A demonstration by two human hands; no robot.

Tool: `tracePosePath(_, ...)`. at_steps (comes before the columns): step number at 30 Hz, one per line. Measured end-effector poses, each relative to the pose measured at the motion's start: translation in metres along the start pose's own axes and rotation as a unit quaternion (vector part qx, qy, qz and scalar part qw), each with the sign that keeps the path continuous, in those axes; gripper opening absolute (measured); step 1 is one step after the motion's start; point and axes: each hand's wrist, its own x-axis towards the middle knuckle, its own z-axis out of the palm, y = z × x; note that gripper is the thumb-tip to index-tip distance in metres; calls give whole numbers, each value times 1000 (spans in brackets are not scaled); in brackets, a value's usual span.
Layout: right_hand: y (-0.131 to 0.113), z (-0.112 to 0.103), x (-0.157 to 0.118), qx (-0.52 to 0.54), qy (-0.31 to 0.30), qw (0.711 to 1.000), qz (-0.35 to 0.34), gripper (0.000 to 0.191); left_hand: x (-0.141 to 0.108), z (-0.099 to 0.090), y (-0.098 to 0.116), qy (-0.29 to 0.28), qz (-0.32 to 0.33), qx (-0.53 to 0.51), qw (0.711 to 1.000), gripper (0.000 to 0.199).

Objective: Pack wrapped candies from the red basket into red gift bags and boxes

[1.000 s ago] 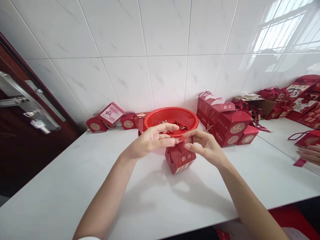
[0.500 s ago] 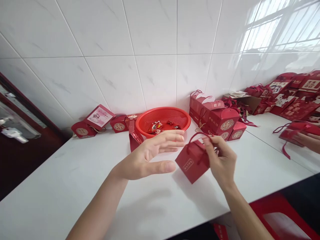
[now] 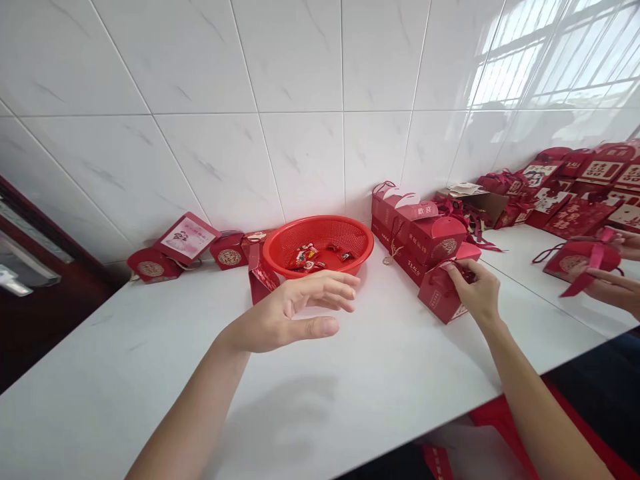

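My right hand [image 3: 475,290] pinches the top of a small red gift box [image 3: 439,295], at the near end of a row of stacked red boxes [image 3: 400,223]. Whether its base rests on the table cannot be made out. Over the white table [image 3: 360,387] hovers my left hand [image 3: 300,310], fingers apart and holding nothing. Just behind it is a red plastic basket [image 3: 367,247] with several wrapped candies [image 3: 306,257] inside. A red box with a raised flap [image 3: 260,280] stands beside the basket, partly hidden by my left hand.
Along the wall at the left stand several red boxes [image 3: 153,265], one with a pink picture card [image 3: 187,238]. More red boxes [image 3: 575,207] are piled at the far right. There another person's hands [image 3: 613,287] hold a ribboned red box [image 3: 563,263].
My right hand has carried the small gift box rightward, up against the stacked boxes. My left hand stays raised in much the same place. The other person's second hand has come into view.
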Motion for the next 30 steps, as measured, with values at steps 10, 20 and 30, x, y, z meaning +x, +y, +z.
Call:
tracePosePath(10, -1, 7, 2, -145, 1, 989, 34, 21, 0, -3, 1, -25, -15, 17, 999, 29)
tracePosePath(20, 1, 12, 5, -187, -6, 982, -3, 29, -4, -6, 1, -29, -22, 48, 998, 28)
tracePosePath(30, -21, -37, 10, -284, -212, 934, 42, 57, -7, -11, 6, -23, -8, 78, 997, 27)
